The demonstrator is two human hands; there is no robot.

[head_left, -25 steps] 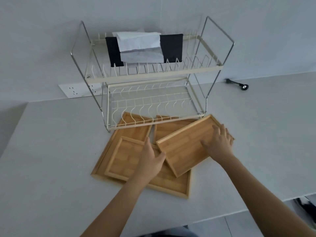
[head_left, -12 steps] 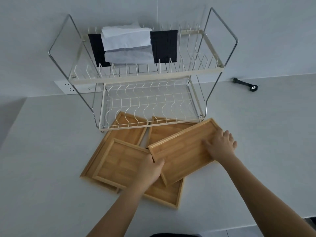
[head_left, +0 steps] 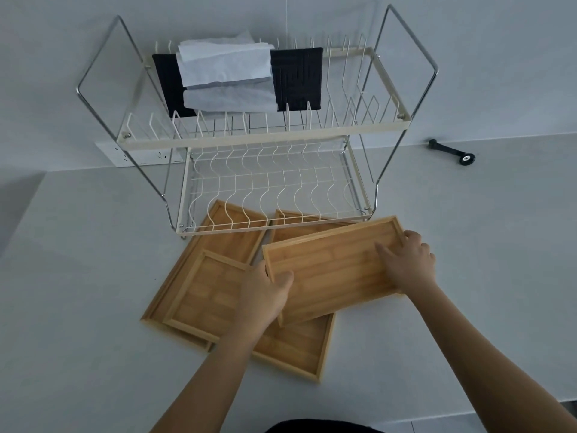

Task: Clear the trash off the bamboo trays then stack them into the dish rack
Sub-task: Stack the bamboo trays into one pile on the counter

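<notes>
A small bamboo tray (head_left: 334, 264) is held at both ends, tilted, just above the others. My left hand (head_left: 265, 298) grips its left end and my right hand (head_left: 406, 264) grips its right end. Under it lie a wide bamboo tray (head_left: 293, 342), a narrower tray (head_left: 203, 295) on top of a long tray (head_left: 224, 235), and another tray (head_left: 299, 229) partly hidden beneath the rack. The two-tier wire dish rack (head_left: 265, 139) stands right behind the trays; its lower tier (head_left: 274, 195) is empty.
White paper towels (head_left: 224, 76) and a black mat (head_left: 296, 76) rest on the rack's upper tier. A black tool (head_left: 452, 151) lies at the back right by the wall. A wall socket strip (head_left: 137, 154) sits behind the rack on the left.
Both hands have closed on the small tray's ends and raised it off the pile, turning it more level with the rack. The other trays have not moved.
</notes>
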